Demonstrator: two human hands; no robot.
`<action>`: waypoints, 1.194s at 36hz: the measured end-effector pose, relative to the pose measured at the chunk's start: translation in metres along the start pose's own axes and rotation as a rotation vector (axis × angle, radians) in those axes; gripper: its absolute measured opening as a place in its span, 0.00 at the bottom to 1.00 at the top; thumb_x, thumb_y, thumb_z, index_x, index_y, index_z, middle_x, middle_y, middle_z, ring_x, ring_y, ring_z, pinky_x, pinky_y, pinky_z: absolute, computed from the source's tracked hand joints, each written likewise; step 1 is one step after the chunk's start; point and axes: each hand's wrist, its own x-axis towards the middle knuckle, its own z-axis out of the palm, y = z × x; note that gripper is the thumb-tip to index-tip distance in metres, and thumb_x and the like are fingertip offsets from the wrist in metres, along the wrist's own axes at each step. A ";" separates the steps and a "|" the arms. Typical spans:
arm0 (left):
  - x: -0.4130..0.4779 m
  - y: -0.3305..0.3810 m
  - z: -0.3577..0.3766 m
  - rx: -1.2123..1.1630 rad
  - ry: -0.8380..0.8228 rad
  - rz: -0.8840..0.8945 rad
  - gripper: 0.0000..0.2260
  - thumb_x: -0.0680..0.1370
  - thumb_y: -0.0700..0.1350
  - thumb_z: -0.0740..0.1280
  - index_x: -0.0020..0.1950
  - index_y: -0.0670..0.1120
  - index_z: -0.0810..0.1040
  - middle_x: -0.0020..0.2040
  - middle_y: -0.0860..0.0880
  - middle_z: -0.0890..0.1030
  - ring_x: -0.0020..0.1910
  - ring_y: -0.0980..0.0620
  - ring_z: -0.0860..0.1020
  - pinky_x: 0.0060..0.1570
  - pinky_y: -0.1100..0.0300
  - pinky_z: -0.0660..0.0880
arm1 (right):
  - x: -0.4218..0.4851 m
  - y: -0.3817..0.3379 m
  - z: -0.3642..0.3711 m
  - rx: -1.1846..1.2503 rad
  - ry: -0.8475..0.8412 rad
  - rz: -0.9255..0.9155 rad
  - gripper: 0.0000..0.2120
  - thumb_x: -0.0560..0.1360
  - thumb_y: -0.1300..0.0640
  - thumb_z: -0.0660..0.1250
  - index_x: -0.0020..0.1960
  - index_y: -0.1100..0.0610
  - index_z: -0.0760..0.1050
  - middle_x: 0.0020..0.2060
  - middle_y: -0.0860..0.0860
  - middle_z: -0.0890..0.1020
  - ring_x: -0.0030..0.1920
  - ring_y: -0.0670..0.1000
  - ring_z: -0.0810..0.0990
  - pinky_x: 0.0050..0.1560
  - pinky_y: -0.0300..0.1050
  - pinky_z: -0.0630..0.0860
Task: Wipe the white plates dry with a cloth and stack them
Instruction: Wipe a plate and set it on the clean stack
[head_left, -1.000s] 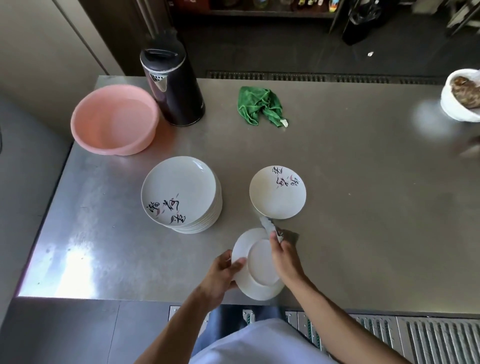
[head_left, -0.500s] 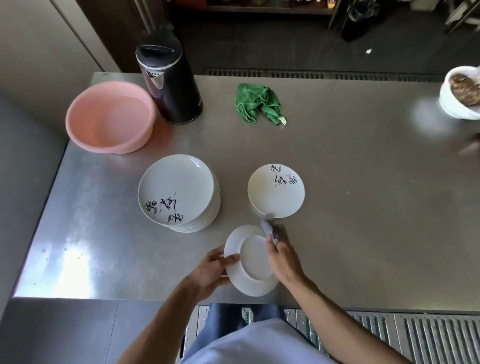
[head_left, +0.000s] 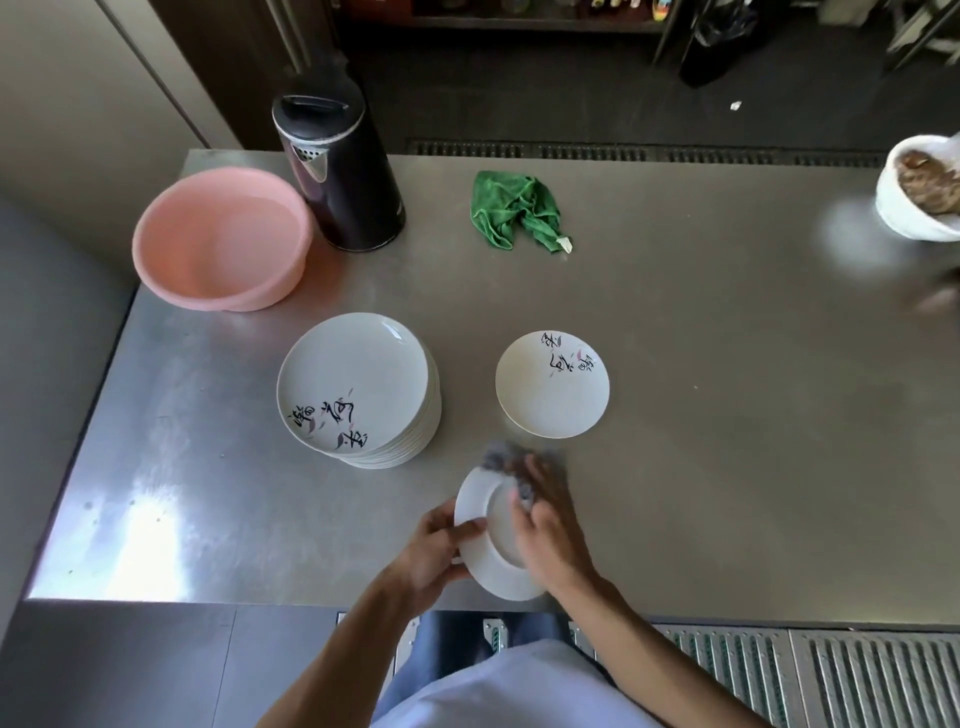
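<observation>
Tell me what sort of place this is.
Probably a restaurant or canteen kitchen: a stainless steel worktop, a tall stack of matching printed plates on it, and long drain grates in the floor beyond. The left hand holds a plate while the right hand wipes it with a grey cloth.

Cloth (head_left: 500, 460): motion-blurred, shape unclear. Right hand (head_left: 546, 531): blurred, hides part of plate (head_left: 494, 522). Bowl (head_left: 905, 219), desk's far right corner: cut off.

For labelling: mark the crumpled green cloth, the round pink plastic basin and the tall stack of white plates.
Crumpled green cloth (head_left: 511, 210): head view, bunched middle.
Round pink plastic basin (head_left: 218, 239): head view, bare inside.
Tall stack of white plates (head_left: 353, 376): head view, top plate's centre.
</observation>
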 end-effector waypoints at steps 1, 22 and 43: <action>0.000 -0.002 -0.001 -0.032 0.009 0.006 0.21 0.70 0.42 0.74 0.63 0.47 0.82 0.55 0.42 0.85 0.50 0.44 0.83 0.46 0.47 0.82 | 0.003 0.001 -0.002 0.059 0.021 0.139 0.19 0.84 0.51 0.56 0.73 0.53 0.71 0.72 0.55 0.72 0.73 0.57 0.68 0.72 0.45 0.64; -0.008 -0.001 -0.022 0.038 -0.071 -0.065 0.21 0.67 0.44 0.78 0.59 0.44 0.85 0.57 0.40 0.85 0.54 0.44 0.84 0.54 0.49 0.81 | -0.013 -0.011 0.004 -0.099 -0.152 -0.144 0.25 0.84 0.50 0.53 0.79 0.54 0.60 0.79 0.52 0.61 0.79 0.53 0.58 0.78 0.45 0.53; -0.002 -0.007 -0.015 -0.091 0.053 0.002 0.24 0.70 0.43 0.75 0.65 0.42 0.79 0.60 0.38 0.83 0.57 0.40 0.82 0.51 0.47 0.82 | -0.005 -0.001 -0.018 -0.030 -0.112 0.113 0.24 0.84 0.51 0.56 0.79 0.52 0.60 0.79 0.47 0.61 0.77 0.47 0.61 0.72 0.34 0.57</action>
